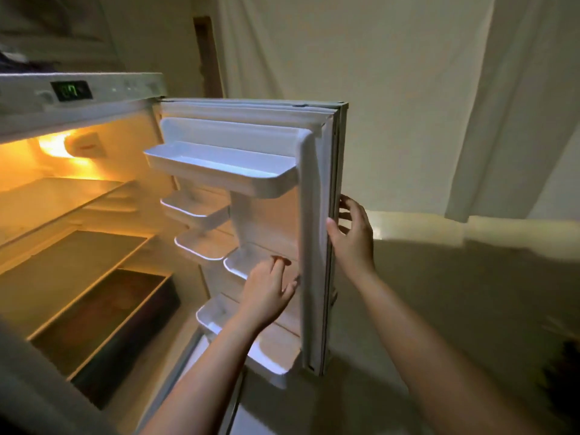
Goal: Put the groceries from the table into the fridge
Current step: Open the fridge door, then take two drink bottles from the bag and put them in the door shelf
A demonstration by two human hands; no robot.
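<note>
The fridge stands wide open with its light on, and its glass shelves and the dark drawer at the bottom show nothing stored on them. No groceries are in view, and neither is the counter they are meant to come from, so they must lie somewhere outside the picture.

The right hand is at the free edge of the fridge door: its thumb lies on the inner gasket side and its fingers curl round the outer edge, so it holds the door. The left hand is inside the door, just short of that same edge, with its fingers loosely bent and nothing in them; the fingertips seem to touch the door lining above a small door bin, though actual contact is hard to confirm. The long top door bin sits well above both sets of fingers and is bare.

The step in hand looks like getting the door fully open and steady, before any loading. Next, both hands would need to let go, the person would turn to the counter, pick up an item, and bring it back to a shelf or bin, while the door stays open unaided.
</note>
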